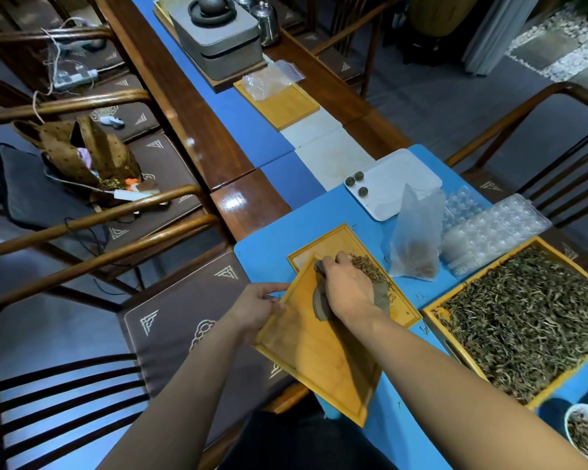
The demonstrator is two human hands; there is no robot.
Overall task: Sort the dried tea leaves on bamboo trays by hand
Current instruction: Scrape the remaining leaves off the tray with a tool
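Blue mat [401, 418]: left hand [256, 307] tilts tray [319, 351]; right hand [348, 286] over leaves [370, 271].

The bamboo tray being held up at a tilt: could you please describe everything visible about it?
The tilted tray is a shallow rectangle of yellow-orange bamboo with a raised rim, and its visible floor is bare. The left hand grips its left edge, lifting it so its far end slopes down over a second small tray lying flat on the blue mat. The right hand, holding a grey cloth, rests on its upper part beside a small heap of tea leaves.
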